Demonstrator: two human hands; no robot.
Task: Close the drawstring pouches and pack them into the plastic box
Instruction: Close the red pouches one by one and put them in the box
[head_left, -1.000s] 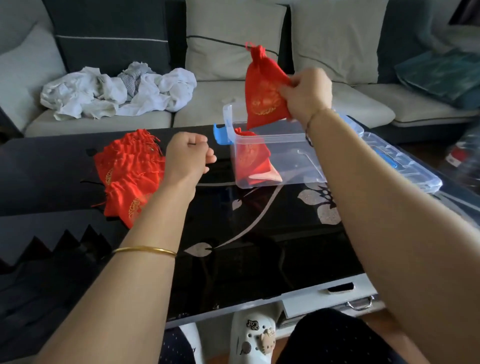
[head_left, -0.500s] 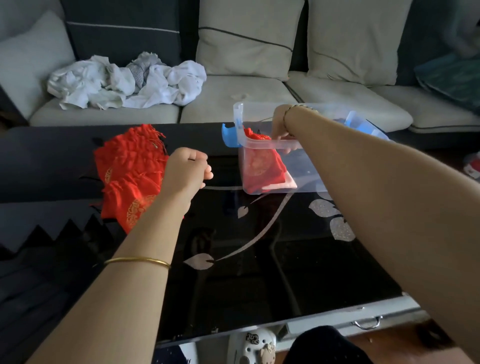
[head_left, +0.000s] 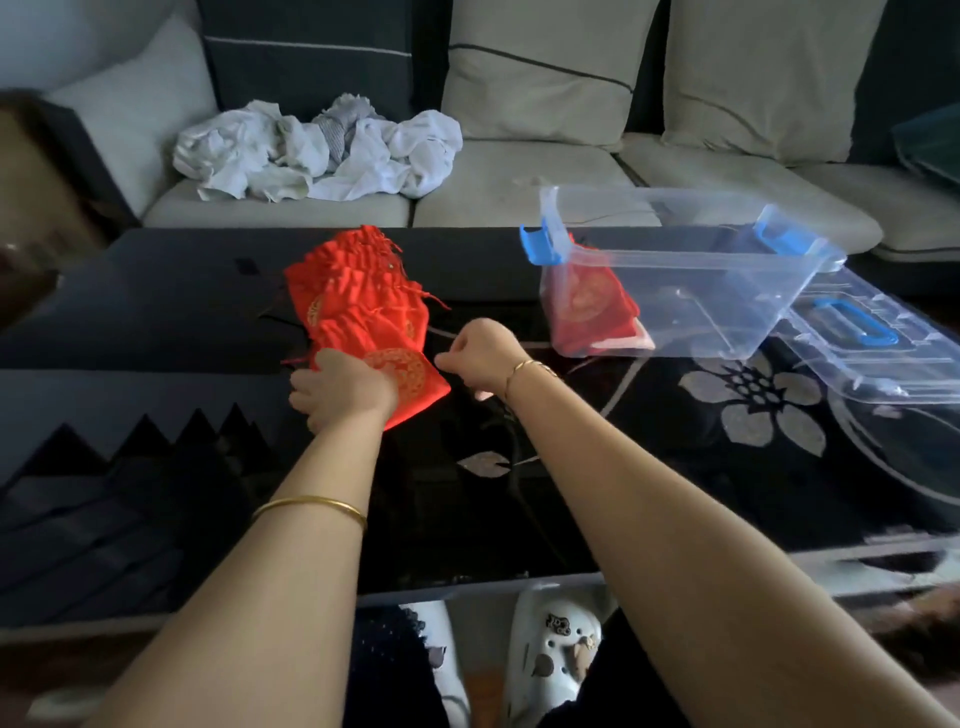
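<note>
A heap of red drawstring pouches (head_left: 358, 291) with gold prints lies on the black glass table (head_left: 571, 493), left of centre. My left hand (head_left: 337, 389) lies on the nearest pouch (head_left: 410, 374), its fingers curled over the pouch's left edge. My right hand (head_left: 483, 358) hovers with curled fingers at that pouch's right edge; whether it pinches the cloth is hidden. The clear plastic box (head_left: 691, 260) with blue latches stands open at the back right. Red pouches (head_left: 587, 312) lie at its left end.
The box's clear lid (head_left: 883, 353) with a blue handle lies on the table right of the box. Behind the table is a sofa with a heap of white laundry (head_left: 317, 150). My knees and white clogs (head_left: 550, 649) show under the table's near edge.
My right hand left a red pouch in the box and came back left to the pile. My left hand moved onto the nearest pouch.
</note>
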